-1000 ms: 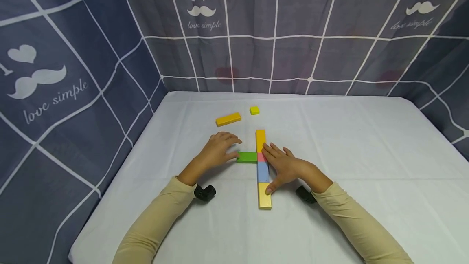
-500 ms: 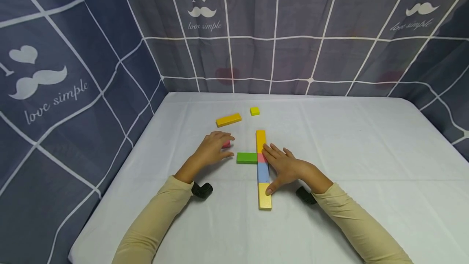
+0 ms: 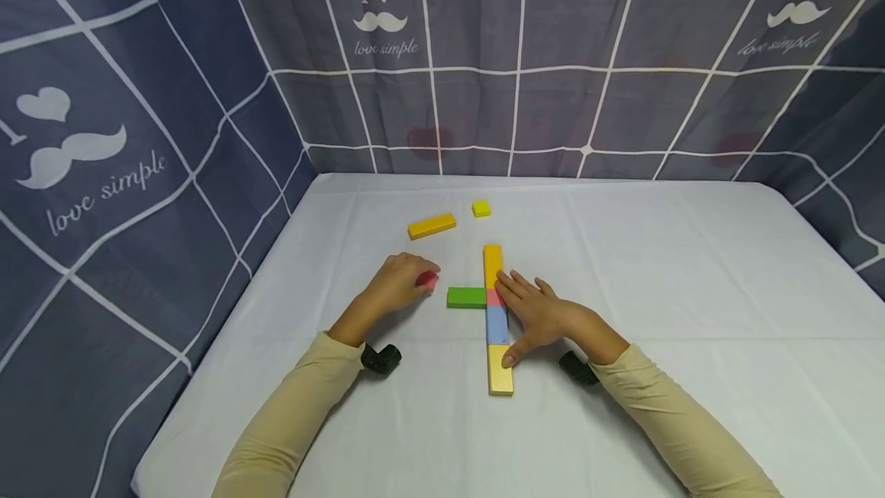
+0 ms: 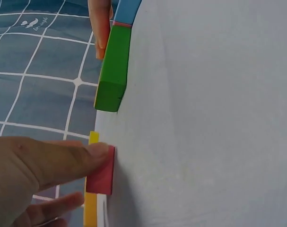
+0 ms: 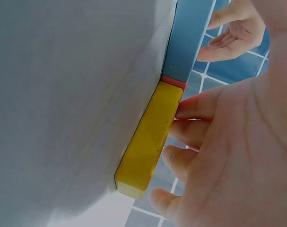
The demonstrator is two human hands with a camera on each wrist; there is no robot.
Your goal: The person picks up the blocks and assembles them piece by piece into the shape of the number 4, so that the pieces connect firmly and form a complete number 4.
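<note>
My left hand [image 3: 396, 283] pinches a small red block [image 4: 100, 178] between thumb and fingers, left of a green block [image 3: 466, 298]. The fingers partly hide the red block in the head view. A straight row runs away from me: a pale yellow block [image 3: 501, 381], a blue block [image 3: 496, 324], a pink block [image 3: 493, 297] and an orange-yellow block [image 3: 492, 263]. The green block juts left from the row at the pink one. With fingers extended, my right hand [image 3: 538, 315] rests along the row's right side, fingertips at the orange-yellow block and thumb on the pale yellow one.
Farther back on the white tablecloth [image 3: 657, 267] lie a loose orange-yellow block [image 3: 432, 226] and a small yellow block [image 3: 481, 209]. A dark checked curtain [image 3: 484, 110] hangs behind the table and along its left side.
My left hand has drawn back left from the green block. Its thumb and fingers have closed on the red block. The right hand and the row have stayed put.
</note>
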